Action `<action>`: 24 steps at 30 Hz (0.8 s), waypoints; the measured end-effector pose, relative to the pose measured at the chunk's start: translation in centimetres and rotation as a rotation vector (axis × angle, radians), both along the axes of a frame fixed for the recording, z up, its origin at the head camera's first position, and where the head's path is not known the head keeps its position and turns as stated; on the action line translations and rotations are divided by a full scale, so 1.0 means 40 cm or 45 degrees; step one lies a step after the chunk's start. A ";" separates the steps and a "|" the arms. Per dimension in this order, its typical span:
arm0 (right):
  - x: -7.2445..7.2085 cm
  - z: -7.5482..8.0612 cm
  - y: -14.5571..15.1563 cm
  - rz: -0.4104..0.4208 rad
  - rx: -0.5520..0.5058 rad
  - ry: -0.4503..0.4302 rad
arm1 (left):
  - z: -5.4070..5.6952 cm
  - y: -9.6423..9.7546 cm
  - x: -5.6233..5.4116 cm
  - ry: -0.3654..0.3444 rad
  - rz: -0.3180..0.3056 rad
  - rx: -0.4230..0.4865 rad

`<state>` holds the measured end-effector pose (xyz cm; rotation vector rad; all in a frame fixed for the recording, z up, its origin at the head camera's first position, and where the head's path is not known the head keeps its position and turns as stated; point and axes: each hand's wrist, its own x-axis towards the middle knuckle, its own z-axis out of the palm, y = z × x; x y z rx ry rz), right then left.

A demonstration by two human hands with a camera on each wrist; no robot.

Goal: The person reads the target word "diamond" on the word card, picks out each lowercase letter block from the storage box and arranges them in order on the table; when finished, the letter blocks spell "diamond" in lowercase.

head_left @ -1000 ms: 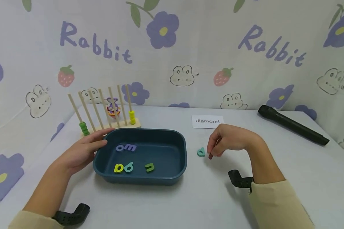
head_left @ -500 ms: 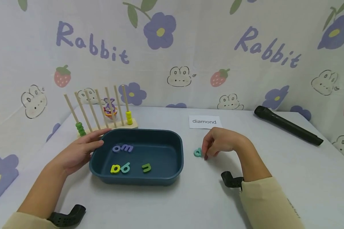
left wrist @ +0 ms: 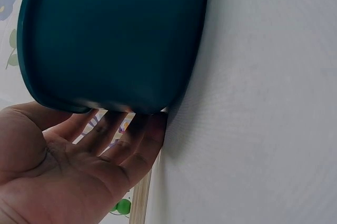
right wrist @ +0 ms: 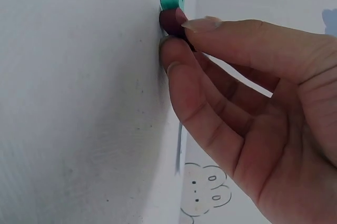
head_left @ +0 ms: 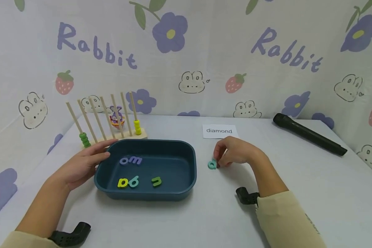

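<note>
My left hand (head_left: 79, 167) rests against the left end of a dark blue tray (head_left: 148, 193), its fingers against the outer wall and thumb at the rim. Inside the tray lie a purple o (head_left: 124, 161), a purple m (head_left: 135, 160), a yellow letter (head_left: 122, 183), a teal letter (head_left: 133, 182) and a green n (head_left: 156, 181). On the table right of it, my right hand (head_left: 235, 151) pinches a small dark red piece (right wrist: 171, 21) between thumb and fingertips, low at the tabletop. A teal d-shaped letter (head_left: 212, 164) lies right beside that piece; the fingers partly hide the red one.
Behind the tray stands a wooden peg rack (head_left: 139, 135) with green and yellow beads, and a small purple toy (head_left: 116, 119). A card reading "diamond" (head_left: 220, 131) lies beyond my right hand. A black microphone (head_left: 310, 134) lies at the back right.
My right hand has moved left with the dark red piece, bringing it up beside the teal letter. The left hand stays at the tray; the head view has shifted slightly.
</note>
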<state>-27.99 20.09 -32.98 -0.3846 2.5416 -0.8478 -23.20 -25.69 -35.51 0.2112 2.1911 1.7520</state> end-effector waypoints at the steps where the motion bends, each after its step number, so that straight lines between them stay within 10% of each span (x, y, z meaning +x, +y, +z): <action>1: 0.000 0.001 -0.001 -0.004 0.007 0.002 | 0.000 -0.001 0.000 0.000 0.000 -0.001; 24: 0.003 -0.013 0.013 -0.027 0.121 0.013 | -0.001 0.000 -0.003 0.000 -0.001 0.004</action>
